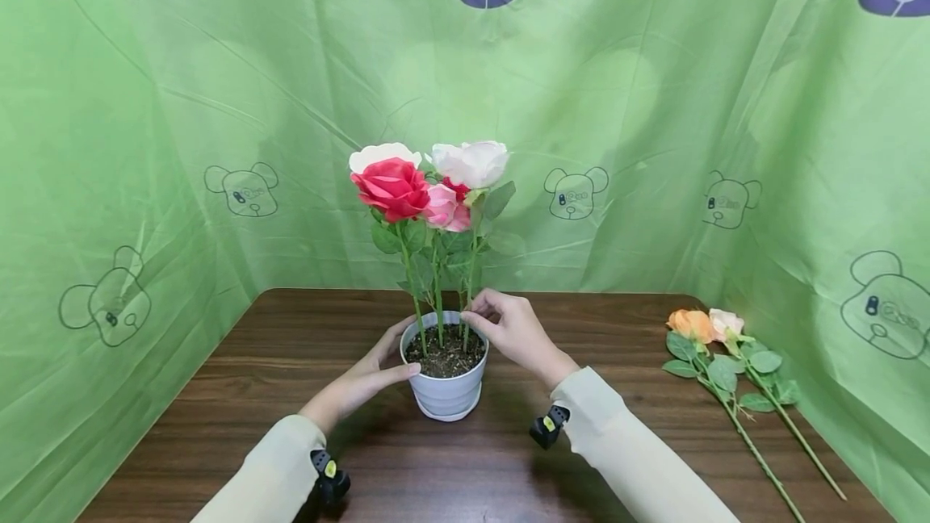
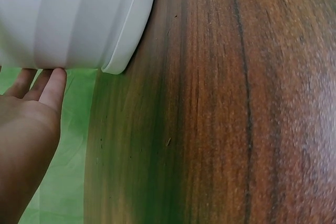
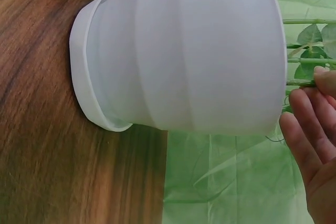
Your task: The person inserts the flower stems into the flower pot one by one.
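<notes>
A white flowerpot [image 1: 446, 394] filled with dark soil [image 1: 446, 360] stands upright on its saucer [image 3: 84, 61]. My left hand [image 1: 374, 370] holds the pot from the left, thumb at the front rim and fingers round the far side; in the left wrist view its fingertips [image 2: 54, 85] touch the wall. With thumb and forefinger, my right hand [image 1: 512, 329] pinches a green rose stem [image 3: 300, 83] just above the rim. That stem stands in the soil and leads up toward a white rose [image 1: 472, 164]. Beside it rise a red rose [image 1: 392, 188] and a pink rose [image 1: 446, 207], with more blooms partly hidden behind.
On the right side of the wooden table [image 1: 581, 458] lie an orange rose [image 1: 692, 326] and a pale pink rose [image 1: 726, 323], their long stems pointing to the front right. A green printed cloth [image 1: 617, 119] hangs behind the table and at both sides.
</notes>
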